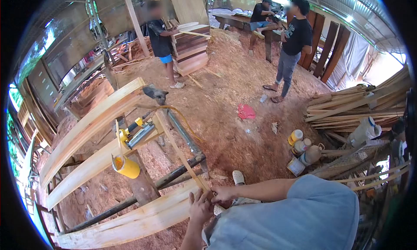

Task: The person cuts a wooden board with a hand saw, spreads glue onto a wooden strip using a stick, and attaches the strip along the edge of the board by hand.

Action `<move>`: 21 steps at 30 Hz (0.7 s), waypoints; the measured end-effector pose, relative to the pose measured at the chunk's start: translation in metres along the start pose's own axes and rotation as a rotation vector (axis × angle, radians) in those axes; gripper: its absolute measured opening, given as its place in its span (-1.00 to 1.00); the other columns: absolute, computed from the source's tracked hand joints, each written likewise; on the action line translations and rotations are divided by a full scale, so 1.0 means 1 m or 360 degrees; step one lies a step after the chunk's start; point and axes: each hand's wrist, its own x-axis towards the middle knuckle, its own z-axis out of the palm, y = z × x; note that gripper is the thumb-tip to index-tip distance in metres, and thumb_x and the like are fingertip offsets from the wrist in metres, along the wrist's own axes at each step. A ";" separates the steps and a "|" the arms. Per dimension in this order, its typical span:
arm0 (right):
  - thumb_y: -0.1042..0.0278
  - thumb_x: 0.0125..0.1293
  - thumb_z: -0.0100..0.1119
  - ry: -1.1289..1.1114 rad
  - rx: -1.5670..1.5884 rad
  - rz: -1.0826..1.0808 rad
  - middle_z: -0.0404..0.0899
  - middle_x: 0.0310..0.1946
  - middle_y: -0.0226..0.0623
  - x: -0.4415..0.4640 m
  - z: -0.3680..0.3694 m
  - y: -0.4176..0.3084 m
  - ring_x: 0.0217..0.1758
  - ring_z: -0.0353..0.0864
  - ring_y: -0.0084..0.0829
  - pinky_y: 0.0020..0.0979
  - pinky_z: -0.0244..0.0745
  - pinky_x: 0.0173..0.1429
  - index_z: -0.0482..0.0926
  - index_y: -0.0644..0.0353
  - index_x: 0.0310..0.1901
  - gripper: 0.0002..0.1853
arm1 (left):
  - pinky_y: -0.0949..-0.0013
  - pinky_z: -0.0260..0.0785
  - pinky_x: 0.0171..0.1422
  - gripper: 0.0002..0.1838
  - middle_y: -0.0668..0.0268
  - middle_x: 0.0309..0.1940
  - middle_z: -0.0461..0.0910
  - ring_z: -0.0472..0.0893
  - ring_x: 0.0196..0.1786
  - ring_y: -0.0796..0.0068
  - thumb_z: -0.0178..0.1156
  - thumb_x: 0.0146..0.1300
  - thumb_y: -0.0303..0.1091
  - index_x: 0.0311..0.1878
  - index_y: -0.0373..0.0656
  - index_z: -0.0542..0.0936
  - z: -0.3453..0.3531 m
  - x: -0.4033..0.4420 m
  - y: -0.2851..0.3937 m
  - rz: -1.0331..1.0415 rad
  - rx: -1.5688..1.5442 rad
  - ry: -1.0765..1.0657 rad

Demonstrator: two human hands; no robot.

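A long thin wooden strip [180,153] runs from the nail gun's board down to my hands. Around its near end, over the nearest curved plank [143,217], are the closed fingers of my right hand [223,193]. My left hand [200,208] lies against the same end from the other side, some fingers raised; whether it grips the strip is hard to tell. A yellow and silver nail gun [138,133] rests on the middle plank [87,176], with a yellow container [126,166] hanging beside it.
Metal pipes [180,171] support the planks. A yellow hose [186,123] curves behind the nail gun. Bottles [304,148] stand on the ground at right, below stacked wood strips [352,104]. Three people are farther back, one beside a slatted wooden piece [191,50].
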 end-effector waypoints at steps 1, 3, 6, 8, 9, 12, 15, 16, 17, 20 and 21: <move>0.31 0.37 0.31 -0.0003 -0.0098 0.0003 0.68 -0.22 -0.31 0.003 0.001 0.004 -0.18 0.65 -0.48 -0.39 0.60 -0.17 0.44 0.22 0.28 -0.50 | -0.35 -0.10 0.62 -0.70 0.39 0.35 0.49 0.29 0.56 0.12 0.35 0.12 -0.18 -0.12 -0.07 0.78 0.001 0.000 -0.001 0.0005 -0.0018 0.0013; 0.32 0.35 0.31 0.0066 -0.0133 -0.0103 0.70 -0.17 -0.24 0.003 0.007 0.008 -0.12 0.67 -0.40 -0.34 0.61 -0.08 0.45 0.23 0.28 -0.50 | -0.35 -0.11 0.63 -0.71 0.39 0.36 0.48 0.28 0.56 0.12 0.35 0.12 -0.18 -0.12 -0.07 0.78 -0.002 0.001 -0.001 0.0009 -0.0030 0.0025; 0.34 0.31 0.31 0.0122 -0.0217 -0.0171 0.72 -0.07 -0.07 0.000 0.009 0.002 0.01 0.70 -0.25 -0.24 0.59 0.10 0.50 0.27 0.26 -0.49 | -0.36 0.01 0.55 -0.74 0.41 0.30 0.53 0.37 0.49 0.09 0.39 0.11 -0.21 -0.14 -0.06 0.76 -0.005 0.002 0.002 0.0051 0.0026 0.0062; 0.34 0.28 0.31 0.0117 -0.0261 -0.0143 0.72 -0.02 0.02 0.001 0.009 -0.003 0.08 0.71 -0.17 -0.20 0.56 0.19 0.52 0.29 0.24 -0.50 | -0.35 0.02 0.53 -0.73 0.41 0.30 0.52 0.37 0.48 0.08 0.39 0.11 -0.22 -0.11 -0.05 0.75 -0.005 0.003 0.002 0.0056 0.0020 0.0082; 0.33 0.28 0.29 0.0128 -0.0430 -0.0093 0.70 0.01 0.06 0.003 0.008 -0.004 0.12 0.69 -0.11 -0.17 0.55 0.20 0.55 0.30 0.21 -0.52 | -0.35 0.02 0.53 -0.73 0.41 0.30 0.52 0.37 0.48 0.08 0.39 0.11 -0.22 -0.11 -0.05 0.75 -0.007 0.004 0.002 0.0059 0.0027 0.0082; 0.29 0.27 0.26 0.0135 -0.0598 -0.0068 0.68 0.03 0.14 0.009 0.007 0.002 0.16 0.66 -0.02 -0.14 0.54 0.22 0.60 0.35 0.13 -0.56 | -0.34 0.03 0.53 -0.68 0.41 0.33 0.49 0.35 0.49 0.07 0.40 0.11 -0.21 -0.05 -0.02 0.74 -0.009 0.004 0.002 0.0064 0.0065 0.0040; 0.26 0.25 0.29 0.0075 -0.0682 0.0010 0.68 -0.02 0.19 0.013 0.008 0.003 0.14 0.67 -0.01 -0.14 0.53 0.22 0.63 0.38 0.07 -0.57 | -0.35 0.02 0.54 -0.64 0.39 0.34 0.48 0.33 0.50 0.07 0.41 0.10 -0.21 0.01 0.02 0.72 -0.009 0.003 0.003 0.0057 0.0075 0.0001; 0.25 0.24 0.32 0.0023 -0.0769 0.0107 0.69 -0.04 0.20 0.015 0.005 0.001 0.12 0.69 -0.04 -0.15 0.53 0.22 0.64 0.37 0.07 -0.57 | -0.36 -0.04 0.58 -0.75 0.37 0.36 0.48 0.33 0.52 0.08 0.37 0.14 -0.19 -0.15 -0.05 0.74 -0.010 0.004 0.003 0.0068 0.0009 0.0036; 0.25 0.24 0.32 0.0011 -0.0778 0.0102 0.69 -0.04 0.20 0.010 0.003 -0.006 0.12 0.69 -0.04 -0.15 0.53 0.22 0.64 0.37 0.07 -0.57 | -0.38 -0.10 0.61 -0.78 0.35 0.37 0.48 0.32 0.53 0.09 0.33 0.17 -0.16 -0.31 -0.11 0.76 -0.010 0.005 0.003 0.0078 -0.0055 0.0074; 0.22 0.25 0.32 0.0097 -0.0663 0.0010 0.68 0.00 0.18 -0.004 0.003 -0.020 0.10 0.70 -0.03 -0.15 0.55 0.19 0.56 0.31 0.19 -0.48 | -0.38 -0.09 0.61 -0.76 0.34 0.36 0.50 0.32 0.52 0.09 0.31 0.20 -0.15 -0.28 -0.11 0.77 -0.009 0.005 0.003 0.0077 -0.0038 0.0078; 0.22 0.25 0.32 0.0066 -0.0682 0.0001 0.68 0.00 0.18 0.004 0.003 -0.006 0.10 0.70 -0.03 -0.15 0.55 0.19 0.56 0.31 0.19 -0.48 | -0.38 -0.09 0.61 -0.76 0.34 0.36 0.50 0.32 0.52 0.09 0.31 0.20 -0.15 -0.28 -0.11 0.77 -0.008 0.004 0.002 0.0043 -0.0033 0.0092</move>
